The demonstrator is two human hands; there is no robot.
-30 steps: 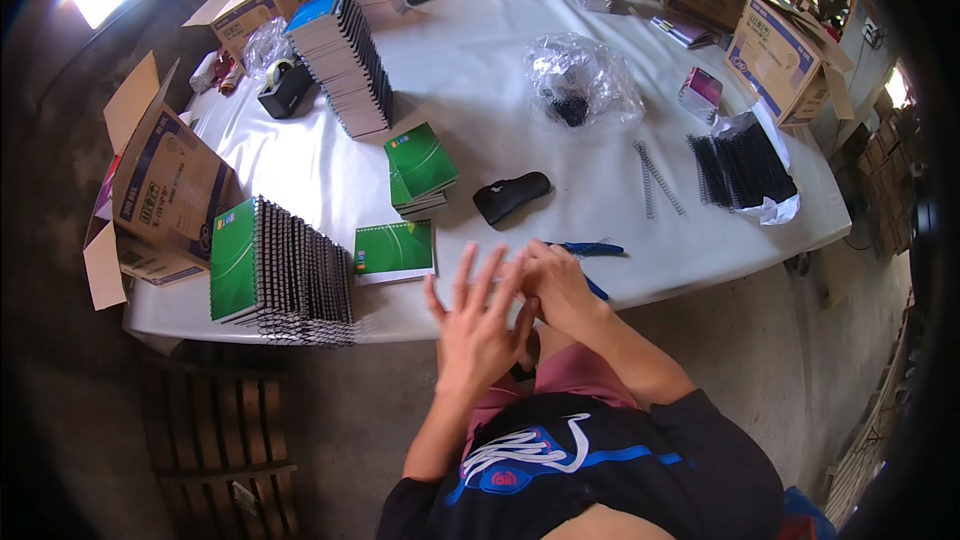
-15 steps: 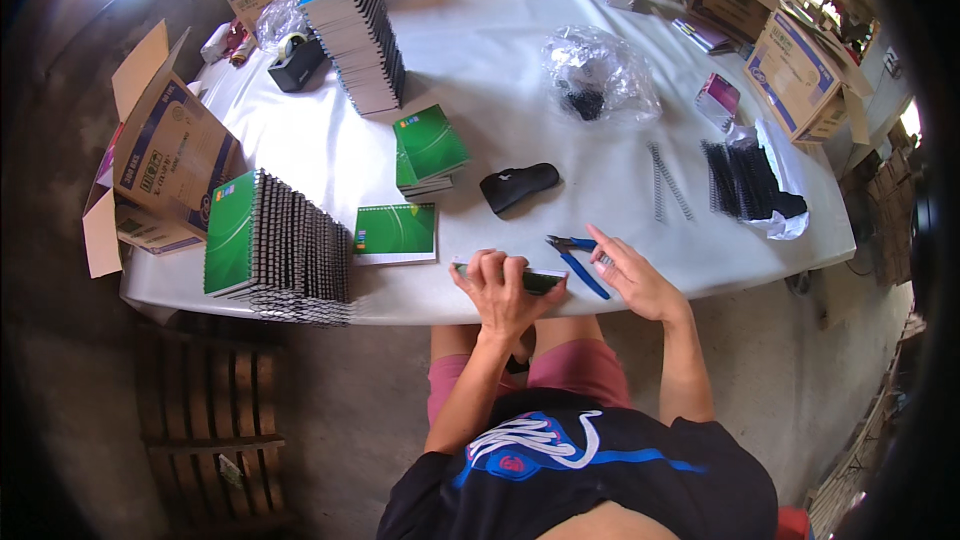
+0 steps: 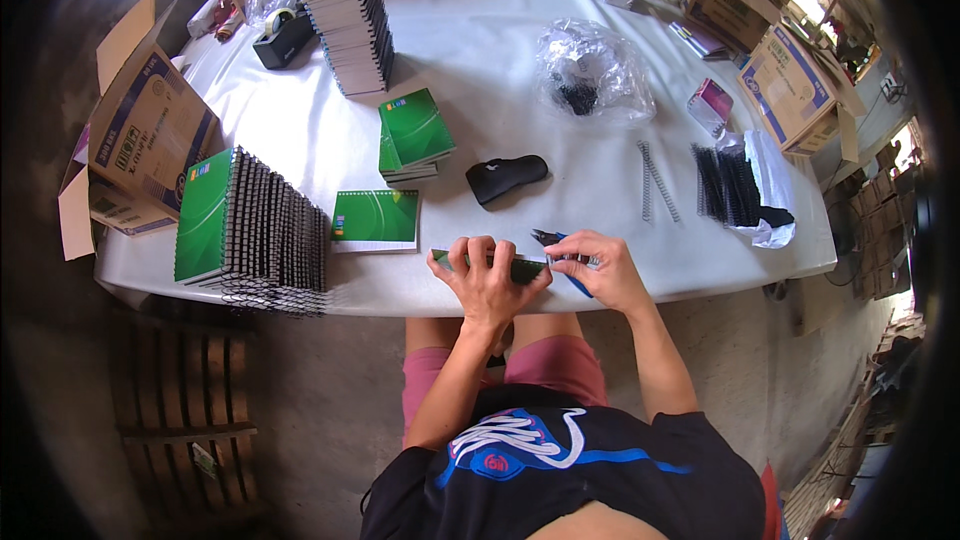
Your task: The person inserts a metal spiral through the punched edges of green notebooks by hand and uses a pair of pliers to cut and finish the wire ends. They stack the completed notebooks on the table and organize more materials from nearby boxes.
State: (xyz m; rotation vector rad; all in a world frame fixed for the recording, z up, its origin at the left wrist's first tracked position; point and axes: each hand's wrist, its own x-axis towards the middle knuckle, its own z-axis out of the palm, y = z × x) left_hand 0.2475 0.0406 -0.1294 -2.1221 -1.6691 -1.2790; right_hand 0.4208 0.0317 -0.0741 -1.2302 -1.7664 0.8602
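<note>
My left hand [image 3: 484,282] grips a green notebook [image 3: 455,261] near the table's front edge, its fingers bent over the top and mostly covering it. At the notebook's right end, my right hand [image 3: 605,272] is closed in a pinch. What lies between those fingertips is too small to make out. Cutting pliers with blue handles [image 3: 547,238] rest on the table behind the right hand, which partly hides them. To the left lies a green-covered notebook with white pages [image 3: 375,216]. Beyond it sits a short pile of green notebooks [image 3: 416,127].
A tall stack of spiral-bound green notebooks [image 3: 205,222] stands front left, beside an open carton [image 3: 150,145]. A black pouch-like object [image 3: 505,178], loose wire spirals [image 3: 648,182] and a bundle of black spirals [image 3: 722,186] lie farther out. Behind them is a clear plastic bag [image 3: 595,75].
My right hand has come left to the notebook's end, its fingers going from spread to pinched. My left hand keeps its hold. The whole view has shifted slightly.
</note>
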